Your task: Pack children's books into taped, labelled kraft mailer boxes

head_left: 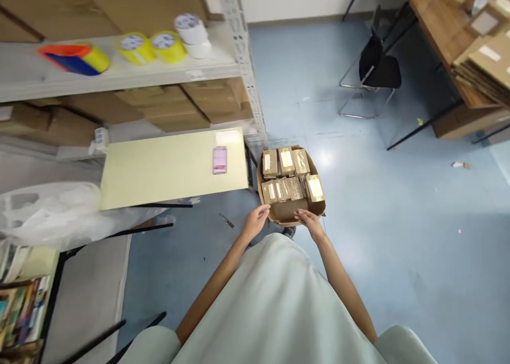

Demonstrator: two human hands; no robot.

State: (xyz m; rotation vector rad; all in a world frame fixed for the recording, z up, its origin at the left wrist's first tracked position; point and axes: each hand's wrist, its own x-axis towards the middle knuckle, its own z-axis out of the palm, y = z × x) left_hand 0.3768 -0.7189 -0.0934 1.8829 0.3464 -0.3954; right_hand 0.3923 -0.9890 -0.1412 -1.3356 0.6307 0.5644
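A cardboard box (287,210) with its top open stands on the floor in front of me. Inside, several small brown taped boxes (294,188) with pale labels lie in two rows; the part of the bottom nearest me shows bare cardboard. My left hand (257,220) is at the near left corner, its fingers loosely bent and nothing visible in them. Over the near right part of the opening, my right hand (309,221) has its fingers extended and holds nothing. Whether either hand touches the rim is hard to tell.
Left of the box is a pale yellow table (167,167) with a phone (220,160) on it. Behind it, a metal shelf (215,61) carries tape rolls (169,46) and cartons. A black chair (380,69) and a wooden desk (434,24) stand far right. A knife-like object (227,220) lies on the floor.
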